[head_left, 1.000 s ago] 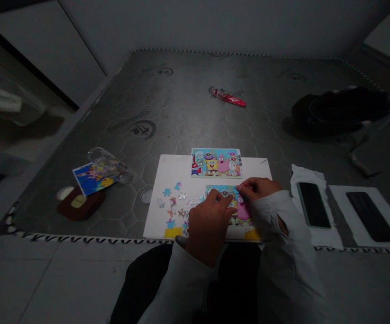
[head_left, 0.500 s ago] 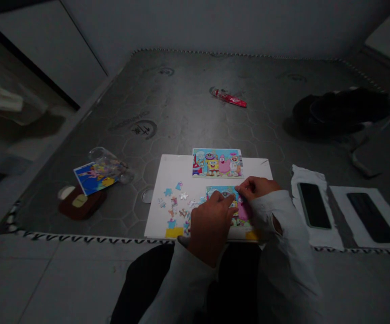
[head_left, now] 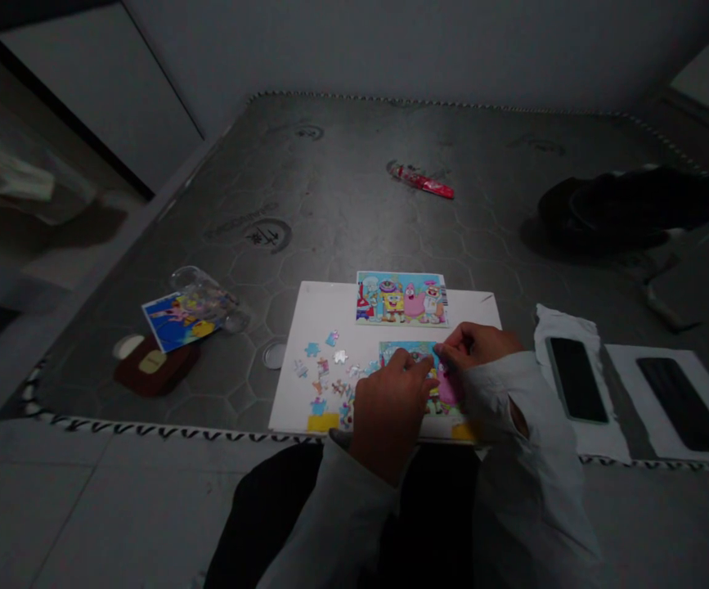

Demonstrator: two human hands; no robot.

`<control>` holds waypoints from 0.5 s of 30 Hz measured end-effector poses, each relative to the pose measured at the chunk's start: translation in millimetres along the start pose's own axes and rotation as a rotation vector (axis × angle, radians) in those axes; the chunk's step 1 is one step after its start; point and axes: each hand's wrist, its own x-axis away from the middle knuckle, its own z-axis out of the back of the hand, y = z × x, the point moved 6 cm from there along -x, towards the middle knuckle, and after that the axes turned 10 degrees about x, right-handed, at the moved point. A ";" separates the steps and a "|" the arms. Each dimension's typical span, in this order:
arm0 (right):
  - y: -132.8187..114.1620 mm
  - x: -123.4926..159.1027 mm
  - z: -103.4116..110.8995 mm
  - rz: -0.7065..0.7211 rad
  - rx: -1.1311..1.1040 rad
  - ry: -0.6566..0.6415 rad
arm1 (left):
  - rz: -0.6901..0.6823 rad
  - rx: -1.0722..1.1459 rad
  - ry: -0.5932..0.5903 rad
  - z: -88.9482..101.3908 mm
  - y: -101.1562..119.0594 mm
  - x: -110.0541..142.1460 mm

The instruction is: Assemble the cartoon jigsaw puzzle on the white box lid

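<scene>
A cartoon jigsaw puzzle [head_left: 391, 350] lies near the front of a white board [head_left: 323, 307], partly covered by both hands. My left hand [head_left: 388, 409] rests over it with index finger and thumb slightly apart, touching its surface. At the puzzle's upper right edge, my right hand [head_left: 480, 345] is closed in a pinch on what looks like a puzzle piece, mostly hidden by the fingers. Several loose puzzle pieces [head_left: 340, 357] are scattered on the board left of my left hand. Above the puzzle lies a picture card [head_left: 414, 306] with the same cartoon characters.
Left of the board are a blue picture card [head_left: 167, 319], a clear plastic wrapper [head_left: 210, 298], a brown case [head_left: 145, 372] and a round lid [head_left: 274, 354]. Two phones, one green-edged [head_left: 576, 380] and one dark [head_left: 685, 403], lie right. A red packet [head_left: 428, 183] lies farther back.
The whole view has shifted slightly, so everything appears a little farther right. Both hands stay at the puzzle with almost the same finger positions.
</scene>
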 end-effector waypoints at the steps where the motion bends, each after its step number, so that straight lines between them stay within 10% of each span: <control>1: -0.7 1.0 0.0 0.006 0.011 -0.006 | -0.004 -0.006 -0.003 -0.1 0.3 -0.1; 15: 3.1 9.2 12.2 -0.040 -0.009 0.122 | -0.062 -0.048 0.022 -0.1 5.5 0.5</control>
